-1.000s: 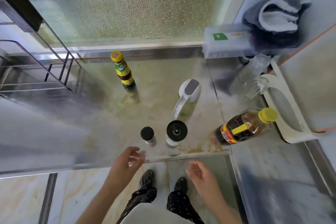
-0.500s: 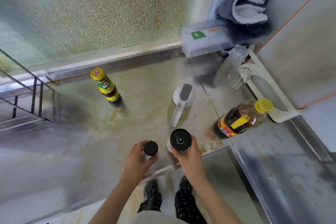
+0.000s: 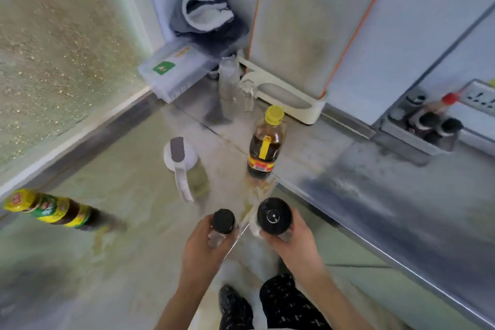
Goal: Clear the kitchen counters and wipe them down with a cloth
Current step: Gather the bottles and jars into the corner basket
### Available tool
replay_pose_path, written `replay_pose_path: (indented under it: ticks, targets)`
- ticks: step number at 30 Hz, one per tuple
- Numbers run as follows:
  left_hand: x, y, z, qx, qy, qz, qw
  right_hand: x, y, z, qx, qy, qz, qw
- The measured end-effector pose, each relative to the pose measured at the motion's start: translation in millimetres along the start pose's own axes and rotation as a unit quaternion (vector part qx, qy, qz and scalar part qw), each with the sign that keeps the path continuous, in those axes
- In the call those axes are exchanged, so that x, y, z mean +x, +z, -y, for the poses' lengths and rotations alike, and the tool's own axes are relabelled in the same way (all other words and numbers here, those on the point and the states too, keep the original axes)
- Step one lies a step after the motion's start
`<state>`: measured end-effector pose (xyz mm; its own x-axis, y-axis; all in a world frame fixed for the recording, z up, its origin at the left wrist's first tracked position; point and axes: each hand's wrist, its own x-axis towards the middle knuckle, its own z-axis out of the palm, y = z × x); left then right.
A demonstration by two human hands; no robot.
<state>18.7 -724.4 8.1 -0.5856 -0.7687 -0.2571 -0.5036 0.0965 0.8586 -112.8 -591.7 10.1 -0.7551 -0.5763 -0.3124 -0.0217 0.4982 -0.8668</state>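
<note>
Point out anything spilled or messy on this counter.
Yellowish-brown residue stains the pale counter at the foot of the dark yellow-capped sauce bottle and trails toward the counter's front corner. A similar yellowish smear lies below the green-and-yellow-labelled bottle. No container is tipped over.

The left hand (image 3: 203,246) wraps a small shaker (image 3: 221,225), hiding most of its body. The right hand (image 3: 292,244) covers the lower part of a wider jar (image 3: 273,216) under its black lid. At far right, bottles in a rack (image 3: 417,134) are smeared by blur, their labels unreadable. A green-labelled bottle (image 3: 51,210) at left is blurred too. Both forearms are cut off by the near edge.
</note>
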Motion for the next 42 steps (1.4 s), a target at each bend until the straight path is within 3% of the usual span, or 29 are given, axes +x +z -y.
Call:
replay_pose_path:
  ticks: [10, 17, 28, 35, 42]
  targets:
    - [18, 113, -74, 0.05, 0.106, 0.154, 0.981, -30, -130, -61, 0.069, 0.077, -0.201, 0.974]
    - [29, 235, -143, 0.043, 0.147, 0.227, 0.962, -13, -240, -103, 0.124, 0.094, -0.259, 0.953]
    - [71, 388, -203, -0.064, 0.096, 0.197, 0.974, 71, -374, -157, 0.124, 0.071, -0.286, 0.947]
    - [151, 436, -248, -0.07, 0.163, 0.127, 0.976, 146, -440, -151, 0.111, -0.007, -0.367, 0.924]
    - [199, 472, -278, -0.066, 0.187, 0.084, 0.976, 186, -460, -141, 0.119, -0.043, -0.386, 0.914]
